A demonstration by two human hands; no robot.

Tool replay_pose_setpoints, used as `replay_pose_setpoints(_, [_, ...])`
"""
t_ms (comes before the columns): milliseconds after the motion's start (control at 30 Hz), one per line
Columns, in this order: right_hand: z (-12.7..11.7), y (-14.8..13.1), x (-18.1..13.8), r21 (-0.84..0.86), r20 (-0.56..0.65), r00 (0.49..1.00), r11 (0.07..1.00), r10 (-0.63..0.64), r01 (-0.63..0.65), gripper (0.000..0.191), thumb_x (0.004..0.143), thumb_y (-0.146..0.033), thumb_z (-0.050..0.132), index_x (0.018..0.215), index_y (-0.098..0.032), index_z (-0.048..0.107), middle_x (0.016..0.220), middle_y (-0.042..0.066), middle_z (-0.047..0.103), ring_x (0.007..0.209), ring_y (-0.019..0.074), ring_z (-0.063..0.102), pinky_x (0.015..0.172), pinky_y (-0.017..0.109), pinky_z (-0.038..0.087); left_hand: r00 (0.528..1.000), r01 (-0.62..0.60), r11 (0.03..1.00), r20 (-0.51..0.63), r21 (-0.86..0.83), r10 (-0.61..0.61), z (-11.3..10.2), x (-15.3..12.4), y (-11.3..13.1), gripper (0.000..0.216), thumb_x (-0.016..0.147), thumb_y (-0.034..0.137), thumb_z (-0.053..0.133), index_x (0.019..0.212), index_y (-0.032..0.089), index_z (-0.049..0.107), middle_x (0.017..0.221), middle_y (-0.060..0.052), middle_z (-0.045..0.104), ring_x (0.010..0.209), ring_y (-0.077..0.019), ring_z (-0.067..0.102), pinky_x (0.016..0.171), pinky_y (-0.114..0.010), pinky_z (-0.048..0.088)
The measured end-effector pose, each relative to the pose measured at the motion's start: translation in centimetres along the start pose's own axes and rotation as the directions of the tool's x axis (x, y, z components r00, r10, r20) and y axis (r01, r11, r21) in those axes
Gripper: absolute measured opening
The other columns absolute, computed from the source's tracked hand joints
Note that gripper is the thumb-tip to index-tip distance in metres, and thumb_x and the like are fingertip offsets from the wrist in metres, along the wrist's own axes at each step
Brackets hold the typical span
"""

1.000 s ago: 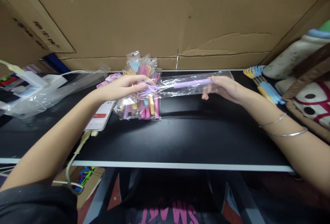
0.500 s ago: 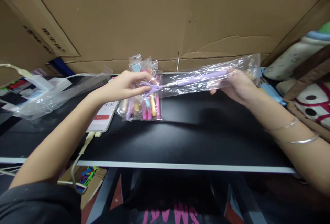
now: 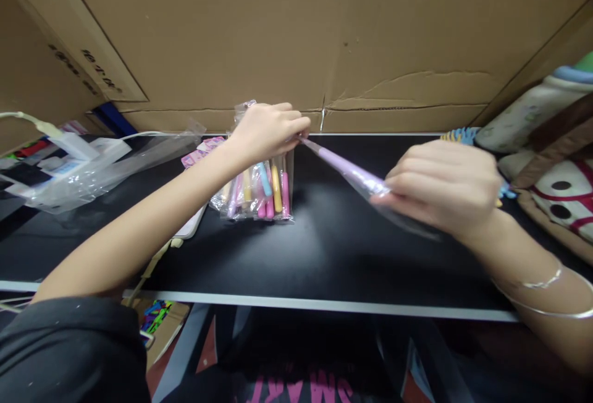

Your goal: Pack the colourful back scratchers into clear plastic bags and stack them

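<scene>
My left hand (image 3: 269,128) is closed round the head end of a purple back scratcher (image 3: 340,167) in a clear plastic sleeve, above a pile of bagged pastel scratchers (image 3: 259,190). My right hand (image 3: 445,186) pinches the sleeve and the handle end, nearer to me. The scratcher runs diagonally between both hands over the black table (image 3: 324,254).
A cardboard wall (image 3: 324,38) stands behind the table. A phone (image 3: 192,224) on a cable lies left of the pile, with loose clear bags (image 3: 92,165) and white chargers farther left. Unbagged blue and yellow scratchers (image 3: 458,136) and plush toys (image 3: 551,162) sit at the right.
My left hand rose and closed over the scratcher's head. My right hand swung toward me, so the bagged scratcher turned from level to a diagonal.
</scene>
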State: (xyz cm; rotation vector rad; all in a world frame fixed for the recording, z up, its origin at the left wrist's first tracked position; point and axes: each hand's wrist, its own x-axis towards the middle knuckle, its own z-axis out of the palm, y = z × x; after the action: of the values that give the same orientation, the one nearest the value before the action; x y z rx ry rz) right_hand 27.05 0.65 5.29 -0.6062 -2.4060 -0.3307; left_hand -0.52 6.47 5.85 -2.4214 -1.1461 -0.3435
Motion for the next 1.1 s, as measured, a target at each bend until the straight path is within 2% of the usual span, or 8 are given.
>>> replay_pose_setpoints(133, [2.2,-1.9,-0.1,-0.054,0.171,0.965,0.976,-0.197,0.209,0.038,0.097,-0.044,0.051,0.064,-0.026,0.056,0.066,0.001,0.062,0.061,0.0165,0.05,0.059,0.034,0.036,0.999,-0.036,0.995,0.029,0.092,0.034,1.7,1.6,1.5,0.021,0.093,0.016,0.047,0.102,0.018,0.067,0.101,-0.01,0.069,0.097,-0.0252,0.061,0.064,-0.031,0.038])
replay_pose_setpoints(233, [3.7,-2.9,-0.4,-0.097,0.188,0.927,0.933,-0.324,0.346,0.035,0.099,-0.032,0.048,0.066,-0.025,0.057,0.069,0.0,0.063,0.063,0.0152,0.05,0.058,0.033,0.036,0.996,-0.071,0.986,0.064,0.148,0.062,2.9,2.1,2.7,0.023,0.093,0.012,0.046,0.104,0.015,0.066,0.1,-0.011,0.069,0.093,-0.0249,0.063,0.059,-0.032,0.034])
replay_pose_setpoints(367, [5.3,-3.2,-0.9,-0.113,0.191,0.897,0.899,-0.398,0.423,0.033,0.098,-0.024,0.048,0.067,-0.023,0.057,0.067,0.0,0.06,0.062,0.0147,0.048,0.058,0.031,0.034,0.986,-0.112,0.983,0.136,0.148,0.092,4.3,2.6,3.9,0.026,0.093,0.008,0.045,0.107,0.013,0.065,0.101,-0.013,0.07,0.095,-0.0241,0.065,0.059,-0.031,0.033])
replay_pose_setpoints(533, [6.7,-3.1,-1.4,-0.067,0.226,0.893,0.909,-0.389,0.412,0.028,0.096,-0.021,0.051,0.069,-0.022,0.058,0.069,0.0,0.061,0.065,0.0148,0.05,0.058,0.03,0.032,0.971,-0.118,0.984,0.222,0.131,0.087,4.4,2.4,4.6,0.027,0.091,0.01,0.048,0.114,0.012,0.062,0.108,-0.014,0.069,0.1,-0.0256,0.065,0.062,-0.031,0.036])
replay_pose_setpoints(733, [7.4,-2.6,-1.6,-0.02,0.242,0.922,0.949,-0.302,0.316,0.025,0.096,-0.032,0.054,0.075,-0.02,0.061,0.075,0.001,0.066,0.07,0.0157,0.055,0.058,0.03,0.034,0.934,-0.09,0.985,0.355,0.148,0.032,2.1,0.0,4.7,0.035,0.087,0.025,0.065,0.12,0.014,0.059,0.107,-0.012,0.07,0.105,-0.0276,0.062,0.065,-0.029,0.039])
replay_pose_setpoints(833, [7.3,-2.4,-1.5,0.034,0.267,0.917,0.954,-0.295,0.297,0.026,0.097,-0.036,0.053,0.079,-0.02,0.062,0.078,0.002,0.068,0.074,0.0168,0.059,0.06,0.03,0.037,0.942,-0.138,0.983,0.321,0.117,0.095,1.0,-1.9,5.1,0.033,0.087,0.028,0.067,0.116,0.016,0.06,0.107,-0.01,0.069,0.102,-0.0253,0.062,0.062,-0.029,0.038])
replay_pose_setpoints(933, [7.1,-2.3,-1.5,0.068,0.287,0.914,0.958,-0.288,0.28,0.026,0.099,-0.032,0.049,0.083,-0.019,0.065,0.079,0.002,0.07,0.076,0.0172,0.061,0.063,0.031,0.039,0.955,-0.191,0.977,0.247,0.091,0.163,0.4,-4.0,5.8,0.023,0.086,0.026,0.067,0.107,0.017,0.062,0.101,-0.008,0.069,0.098,-0.0236,0.062,0.062,-0.031,0.038])
replay_pose_setpoints(1100, [6.7,-2.0,-1.3,0.08,0.307,0.918,0.968,-0.252,0.239,0.026,0.1,-0.027,0.047,0.085,-0.019,0.067,0.083,0.003,0.073,0.076,0.0173,0.062,0.072,0.033,0.042,0.952,-0.252,0.966,0.191,0.057,0.237,0.2,-6.6,6.8,0.018,0.09,0.024,0.063,0.106,0.018,0.062,0.098,-0.005,0.069,0.094,-0.0226,0.062,0.074,-0.033,0.043])
